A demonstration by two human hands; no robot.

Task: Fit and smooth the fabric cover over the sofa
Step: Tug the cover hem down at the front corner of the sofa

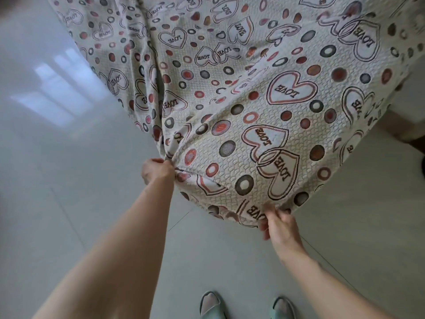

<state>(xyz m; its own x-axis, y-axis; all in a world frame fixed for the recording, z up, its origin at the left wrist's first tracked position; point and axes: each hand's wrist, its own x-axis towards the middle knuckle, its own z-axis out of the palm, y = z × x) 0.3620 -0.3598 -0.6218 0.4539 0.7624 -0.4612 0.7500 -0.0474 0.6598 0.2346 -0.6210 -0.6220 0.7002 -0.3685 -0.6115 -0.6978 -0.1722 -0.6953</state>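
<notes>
Head view: left hand (pixel 156 172) and right hand (pixel 279 226) pinch the fabric cover (pixel 241 107), hearts reading "LOVE" just beyond the fingers.

The word "LOVE" is printed inside the hearts all over the cover (pixel 253 93), from twelve to six o'clock.

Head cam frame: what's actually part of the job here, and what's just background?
Part of the job:
- heart-print fabric cover
- left hand, gripping a bunched fold of the cover
- right hand, pinching the cover's lower edge

Just there:
- tiled floor
- green slippers
</notes>
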